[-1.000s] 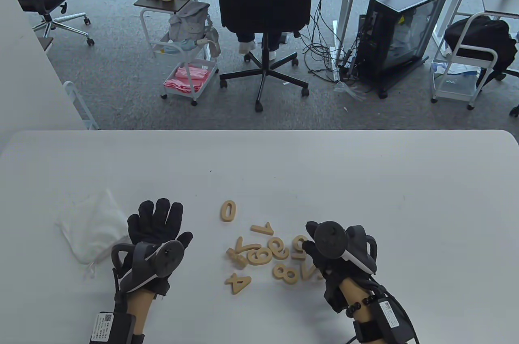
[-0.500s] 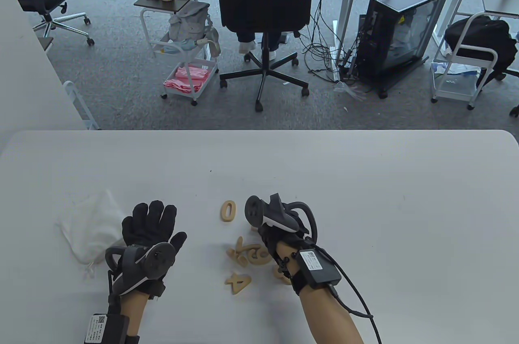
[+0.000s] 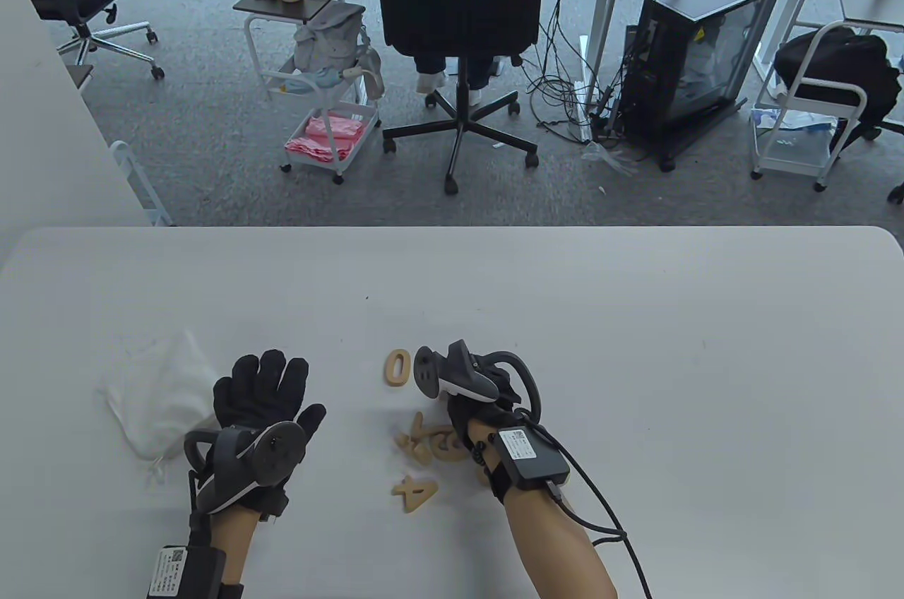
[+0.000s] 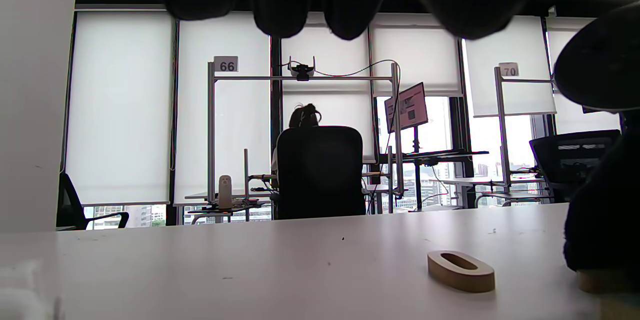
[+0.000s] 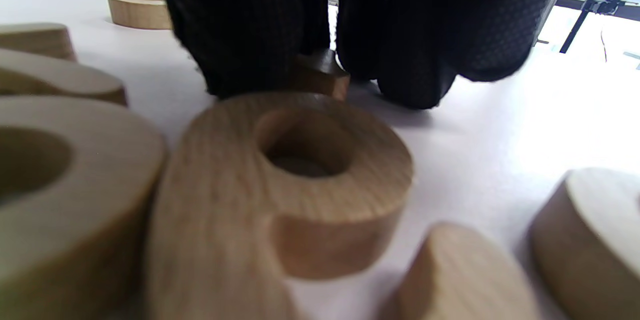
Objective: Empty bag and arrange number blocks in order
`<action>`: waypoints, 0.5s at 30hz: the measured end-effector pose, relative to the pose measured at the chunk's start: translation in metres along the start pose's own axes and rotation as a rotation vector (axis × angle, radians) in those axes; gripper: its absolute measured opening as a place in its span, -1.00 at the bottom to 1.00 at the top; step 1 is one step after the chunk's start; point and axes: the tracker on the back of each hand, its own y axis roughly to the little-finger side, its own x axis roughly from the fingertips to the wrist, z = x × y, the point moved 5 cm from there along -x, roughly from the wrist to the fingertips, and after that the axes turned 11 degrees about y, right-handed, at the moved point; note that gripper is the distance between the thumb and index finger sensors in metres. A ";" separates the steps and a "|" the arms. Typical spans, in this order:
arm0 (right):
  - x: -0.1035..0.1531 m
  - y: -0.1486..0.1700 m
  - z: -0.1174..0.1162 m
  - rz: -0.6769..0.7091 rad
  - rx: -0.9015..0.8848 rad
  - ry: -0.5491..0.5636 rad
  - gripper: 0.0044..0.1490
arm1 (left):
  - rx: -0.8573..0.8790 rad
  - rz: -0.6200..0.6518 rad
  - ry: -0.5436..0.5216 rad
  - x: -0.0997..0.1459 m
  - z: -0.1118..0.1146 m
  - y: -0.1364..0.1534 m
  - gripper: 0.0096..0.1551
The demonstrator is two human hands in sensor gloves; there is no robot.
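The white cloth bag (image 3: 159, 401) lies flat on the white table (image 3: 671, 345), just left of my left hand (image 3: 263, 390). That hand rests palm down with its fingers spread, holding nothing. Wooden number blocks lie in a loose pile: the 0 (image 3: 397, 367) stands apart at the far side, then a 7 (image 3: 417, 440), a 9 (image 3: 446, 447) and a 4 (image 3: 415, 491). My right hand (image 3: 472, 395) reaches over the pile beside the 0. In the right wrist view its fingers (image 5: 250, 34) pinch the end of the 1 block (image 5: 320, 77) on the table. Other blocks lie hidden under that arm.
In the left wrist view the 0 (image 4: 460, 271) lies on the table ahead, with my right hand (image 4: 600, 200) beside it. Beyond the table's far edge stand an office chair (image 3: 459, 6), a small cart (image 3: 325, 140) and a computer case (image 3: 696, 55).
My right hand swung from the right side of the pile to the far side near the 0 and closed its fingers on the 1 block. My left hand shifted slightly left.
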 end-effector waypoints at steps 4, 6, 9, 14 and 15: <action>0.000 0.001 0.001 0.008 -0.008 -0.021 -0.46 | 0.003 0.004 -0.005 0.000 0.000 0.000 -0.18; 0.004 0.009 0.006 -0.018 -0.071 -0.020 -0.45 | 0.009 0.010 -0.002 0.000 0.000 0.000 -0.18; 0.011 0.027 0.023 -0.063 -0.228 0.008 -0.43 | 0.012 0.018 -0.009 0.001 -0.002 -0.002 -0.18; 0.030 0.062 0.054 -0.112 -0.515 0.059 -0.43 | 0.019 0.018 -0.017 0.003 -0.004 -0.001 -0.18; 0.033 0.066 0.057 -0.117 -0.556 0.074 -0.42 | 0.022 0.018 -0.018 0.003 -0.004 -0.001 -0.18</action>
